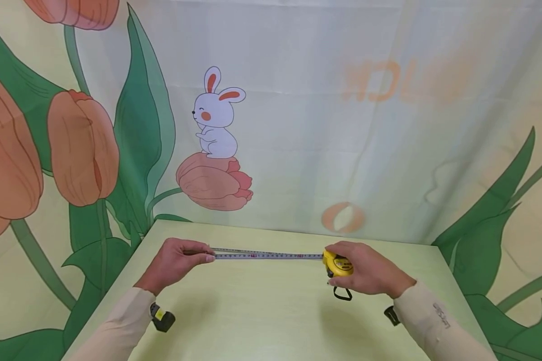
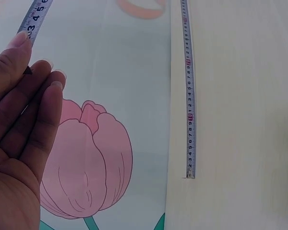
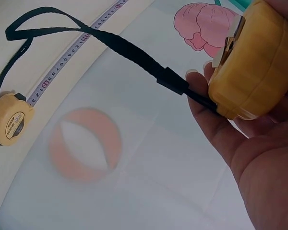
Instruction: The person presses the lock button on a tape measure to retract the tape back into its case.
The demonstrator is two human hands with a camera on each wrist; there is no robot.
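Note:
My right hand [image 1: 366, 265] grips a yellow tape measure [image 1: 340, 264] by its case, with a black wrist strap [image 1: 343, 295] hanging below. Its metal blade [image 1: 277, 256] runs out straight and level to my left hand [image 1: 177, 260], whose thumb and fingertips pinch the end. The left wrist view shows the low numbers on this blade [image 2: 36, 19] just beyond the thumb. A second blade [image 2: 191, 91] lies extended on the table, its end hook toward the left side. This one belongs to another yellow tape measure [image 3: 9, 120], lying on the table; in the head view that case is hidden.
The pale table [image 1: 262, 311] meets a printed curtain [image 1: 289, 130] along its back edge. The curtain shows tulips and a rabbit [image 1: 219, 123]. Black devices [image 1: 162, 318] sit at both wrists.

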